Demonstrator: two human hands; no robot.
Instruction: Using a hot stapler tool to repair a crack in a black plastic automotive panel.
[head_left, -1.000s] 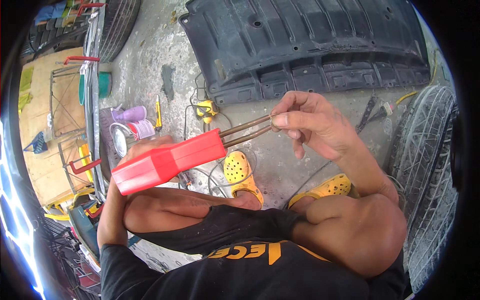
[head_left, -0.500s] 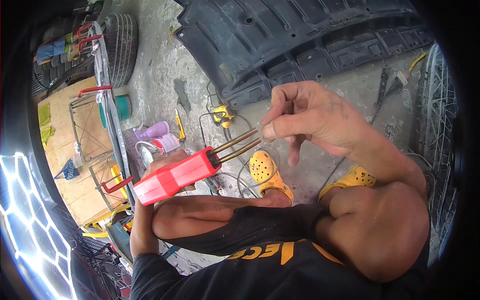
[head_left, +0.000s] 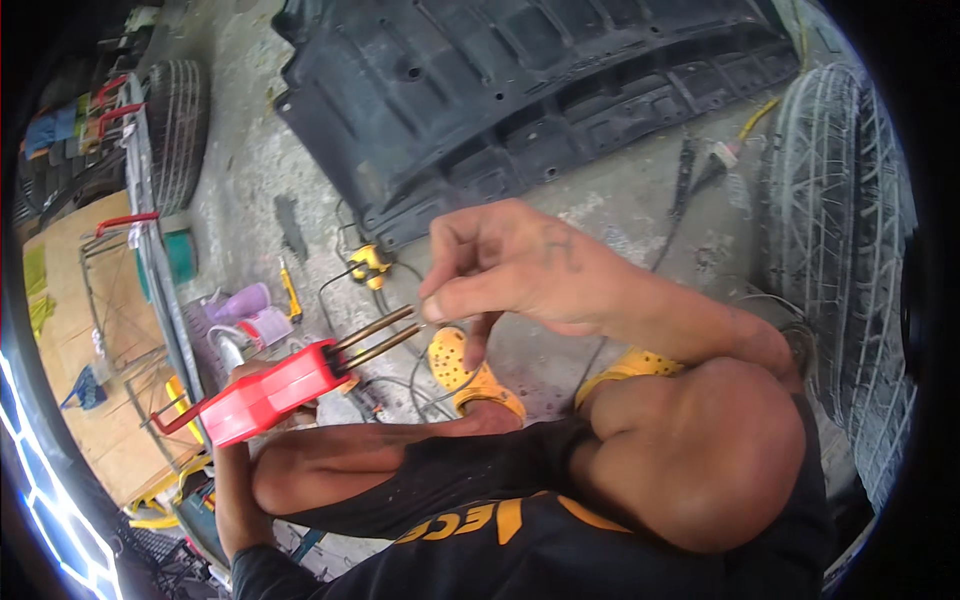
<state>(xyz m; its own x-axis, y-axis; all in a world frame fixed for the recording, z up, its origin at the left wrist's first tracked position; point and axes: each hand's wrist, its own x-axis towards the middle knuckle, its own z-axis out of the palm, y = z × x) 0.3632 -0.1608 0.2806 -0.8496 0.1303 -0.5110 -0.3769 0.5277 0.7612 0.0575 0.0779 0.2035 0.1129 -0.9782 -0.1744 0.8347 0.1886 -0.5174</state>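
Observation:
My left hand (head_left: 248, 370) is wrapped round a red hot stapler (head_left: 272, 396), whose body hides most of the fingers. Two parallel brass prongs (head_left: 376, 337) stick out of its front toward my right hand (head_left: 525, 275). The right thumb and forefinger are pinched together just beside the prong tips. Anything between them is too small to make out. Behind the prongs, on the floor, is a yellow clog (head_left: 455, 362) on my foot.
A large black plastic undertray (head_left: 480, 110) lies on the concrete ahead. Tyres (head_left: 815, 230) stand at the right. On the left are a clamped bumper-like part (head_left: 150, 200), a purple bottle (head_left: 240, 302), a yellow cutter knife (head_left: 290, 290) and a yellow power tool (head_left: 367, 266) with cables.
The whole view has shifted, so everything sits further left and more of the right-hand tyres shows. The stapler and pinched right hand keep nearly the same position relative to each other.

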